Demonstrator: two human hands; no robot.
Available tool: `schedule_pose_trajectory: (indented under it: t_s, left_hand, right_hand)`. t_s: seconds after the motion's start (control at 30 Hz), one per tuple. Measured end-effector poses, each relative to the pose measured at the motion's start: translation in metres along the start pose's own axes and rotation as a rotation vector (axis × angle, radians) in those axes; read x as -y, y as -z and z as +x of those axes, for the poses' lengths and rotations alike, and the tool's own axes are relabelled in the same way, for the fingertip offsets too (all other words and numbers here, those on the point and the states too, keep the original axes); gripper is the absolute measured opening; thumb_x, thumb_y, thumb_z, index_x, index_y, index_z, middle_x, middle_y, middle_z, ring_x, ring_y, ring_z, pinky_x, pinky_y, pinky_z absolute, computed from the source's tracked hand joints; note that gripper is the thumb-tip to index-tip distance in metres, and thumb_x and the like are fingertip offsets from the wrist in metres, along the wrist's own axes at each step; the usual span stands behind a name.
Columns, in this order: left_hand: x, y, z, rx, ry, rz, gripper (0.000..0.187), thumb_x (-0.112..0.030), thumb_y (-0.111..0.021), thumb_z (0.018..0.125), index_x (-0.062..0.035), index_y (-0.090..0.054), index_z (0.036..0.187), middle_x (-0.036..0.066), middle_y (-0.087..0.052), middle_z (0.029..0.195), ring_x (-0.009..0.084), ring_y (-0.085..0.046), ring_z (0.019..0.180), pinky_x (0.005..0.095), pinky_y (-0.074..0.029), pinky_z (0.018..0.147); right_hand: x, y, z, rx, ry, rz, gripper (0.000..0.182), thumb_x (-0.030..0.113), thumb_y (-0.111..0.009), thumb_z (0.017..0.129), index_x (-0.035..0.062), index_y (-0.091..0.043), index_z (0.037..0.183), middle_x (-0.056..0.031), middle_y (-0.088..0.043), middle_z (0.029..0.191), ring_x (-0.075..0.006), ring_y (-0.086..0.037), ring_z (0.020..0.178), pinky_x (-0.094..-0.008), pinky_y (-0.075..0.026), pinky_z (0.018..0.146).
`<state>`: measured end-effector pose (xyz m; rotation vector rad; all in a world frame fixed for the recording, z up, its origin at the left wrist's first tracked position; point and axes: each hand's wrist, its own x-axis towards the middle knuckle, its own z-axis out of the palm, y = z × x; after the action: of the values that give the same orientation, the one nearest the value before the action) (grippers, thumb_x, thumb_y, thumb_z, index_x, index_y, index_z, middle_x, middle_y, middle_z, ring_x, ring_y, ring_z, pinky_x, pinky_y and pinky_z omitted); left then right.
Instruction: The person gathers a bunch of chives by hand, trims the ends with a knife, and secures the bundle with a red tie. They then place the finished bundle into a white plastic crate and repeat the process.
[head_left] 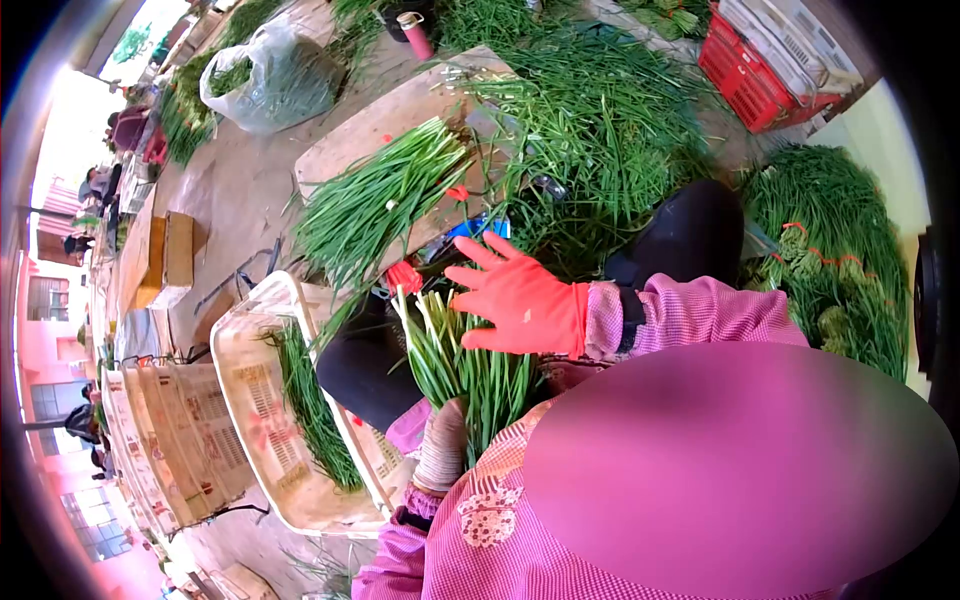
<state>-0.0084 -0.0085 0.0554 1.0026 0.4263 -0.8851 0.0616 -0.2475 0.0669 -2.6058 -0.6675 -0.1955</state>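
My left hand (443, 450), in a pale glove, is wrapped around a bunch of chives (475, 385) held against my lap, pale stem ends pointing up and away. Just beyond it my right hand (525, 300), in an orange rubber glove, is spread wide with fingers apart, over the upper part of the bunch. Whether its palm touches the stems is hidden. Close to the stem ends is a small clump of red bands (403, 277). Further off, a loose pile of chives (385, 190) lies on a wooden board (345, 150).
A large heap of chives (600, 110) spreads beyond my knees. At left stands a white plastic basket (270, 430) with some chives inside. Tied bundles (840, 250) lie at right, near a red crate (745, 75). A plastic bag (275, 85) and a pink bottle (416, 38) stand farther back.
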Motion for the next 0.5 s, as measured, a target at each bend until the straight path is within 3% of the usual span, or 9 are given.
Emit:
schedule_pose_trajectory:
  t_s: [0.07, 0.1, 0.13, 0.2, 0.27, 0.37, 0.47, 0.5]
  left_hand:
    - [-0.005, -0.009, -0.003, -0.004, 0.0, 0.014, 0.053, -0.036, -0.06, 0.092, -0.0003, -0.052, 0.13, 0.012, -0.062, 0.122, 0.0235, -0.062, 0.108, 0.0362, -0.05, 0.097]
    - [-0.005, -0.008, -0.004, 0.045, -0.013, -0.011, 0.054, -0.038, -0.06, 0.093, -0.0008, -0.052, 0.131, 0.011, -0.063, 0.122, 0.0228, -0.063, 0.107, 0.0359, -0.05, 0.096]
    - [-0.005, -0.008, -0.005, 0.094, -0.028, -0.037, 0.055, -0.04, -0.06, 0.094, -0.0013, -0.052, 0.132, 0.01, -0.063, 0.122, 0.0222, -0.063, 0.107, 0.0357, -0.051, 0.095]
    - [-0.003, 0.005, 0.005, 0.066, 0.03, 0.077, 0.066, -0.048, -0.062, 0.091, -0.0014, -0.048, 0.135, 0.011, -0.061, 0.126, 0.0229, -0.062, 0.111, 0.0364, -0.049, 0.097]
    - [0.001, 0.009, 0.002, 0.126, -0.008, 0.04, 0.071, -0.051, -0.062, 0.09, -0.0012, -0.046, 0.138, 0.013, -0.059, 0.129, 0.0236, -0.06, 0.113, 0.0374, -0.048, 0.099]
    - [0.0, 0.001, -0.003, 0.155, -0.021, 0.025, 0.075, -0.054, -0.062, 0.089, -0.0012, -0.043, 0.139, 0.013, -0.057, 0.131, 0.0233, -0.058, 0.117, 0.0376, -0.046, 0.101]
    - [0.009, 0.01, 0.003, 0.128, -0.041, 0.037, 0.073, -0.054, -0.061, 0.09, -0.0017, -0.044, 0.139, 0.011, -0.057, 0.132, 0.0228, -0.058, 0.117, 0.0371, -0.046, 0.101]
    - [0.012, 0.013, 0.005, 0.123, -0.039, 0.047, 0.072, -0.054, -0.06, 0.09, -0.002, -0.044, 0.138, 0.011, -0.057, 0.131, 0.0228, -0.058, 0.116, 0.0371, -0.046, 0.101]
  right_hand:
    - [-0.002, -0.01, -0.003, -0.029, -0.11, 0.173, 0.028, 0.035, -0.068, 0.082, 0.011, -0.07, 0.096, -0.0129, -0.057, 0.133, -0.0401, -0.033, 0.139, -0.056, -0.018, 0.116]
    - [-0.001, -0.008, 0.0, -0.123, -0.119, 0.226, 0.023, 0.032, -0.065, 0.082, 0.0111, -0.07, 0.091, -0.0123, -0.058, 0.13, -0.0403, -0.039, 0.135, -0.0572, -0.021, 0.114]
    - [0.0, -0.005, 0.004, -0.123, -0.117, 0.225, 0.023, 0.032, -0.065, 0.082, 0.0111, -0.07, 0.091, -0.0123, -0.058, 0.13, -0.0403, -0.039, 0.135, -0.0572, -0.021, 0.114]
    - [0.005, 0.006, 0.013, -0.339, -0.017, 0.161, 0.023, 0.032, -0.066, 0.081, 0.011, -0.069, 0.091, -0.011, -0.056, 0.132, -0.0401, -0.038, 0.135, -0.0566, -0.02, 0.115]
    - [0.011, 0.01, 0.018, -0.338, 0.024, 0.146, 0.031, 0.036, -0.066, 0.081, 0.0074, -0.069, 0.094, -0.0135, -0.053, 0.135, -0.0401, -0.035, 0.137, -0.056, -0.019, 0.115]
    - [0.013, 0.003, 0.019, -0.05, 0.004, -0.042, 0.055, 0.048, -0.064, 0.079, 0.003, -0.068, 0.111, -0.0199, -0.046, 0.142, -0.0406, -0.022, 0.144, -0.0567, -0.014, 0.117]
    - [0.01, -0.012, 0.02, -0.009, -0.033, -0.016, 0.057, 0.047, -0.065, 0.075, 0.0023, -0.067, 0.111, -0.0212, -0.044, 0.144, -0.0421, -0.022, 0.144, -0.0575, -0.012, 0.117]
    - [0.01, -0.018, 0.022, -0.056, -0.029, 0.047, 0.06, 0.049, -0.065, 0.072, -0.0016, -0.067, 0.105, -0.0238, -0.045, 0.142, -0.0464, -0.023, 0.141, -0.0599, -0.012, 0.116]
